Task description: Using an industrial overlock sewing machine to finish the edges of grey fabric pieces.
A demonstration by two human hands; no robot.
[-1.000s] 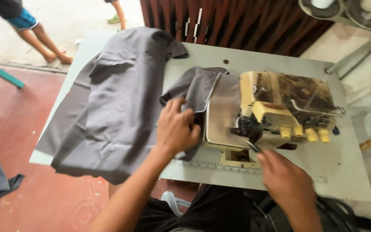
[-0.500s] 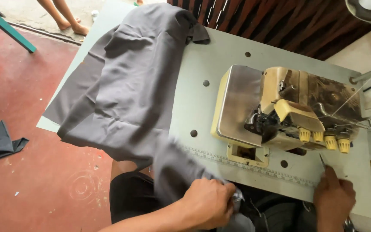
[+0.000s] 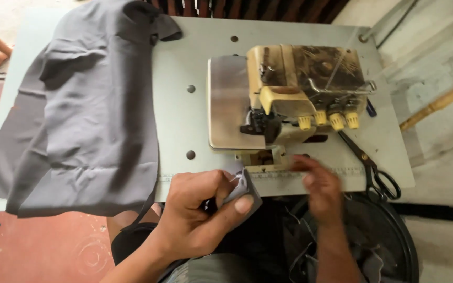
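Here, grey cloth piece [image 3: 245, 186] in left hand [image 3: 197, 215].

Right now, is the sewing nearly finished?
Hard to say. A big grey cloth pile lies beside the sewing machine. The left hand pinches a small grey piece at the table edge; the right hand reaches toward it. Nothing sits under the needle yet.

Matt grey cloth [image 3: 90, 120], brushed metal machine plate [image 3: 227, 102], smooth tabletop [image 3: 184, 63], possibly laminate, glossy black-handled scissors [image 3: 373, 167]

The sewing machine [image 3: 289, 99] stands at the surface's [image 3: 184, 126] centre; the fabric pile [image 3: 90, 115] covers its left edge; scissors [image 3: 373, 167] lie at its right front corner.
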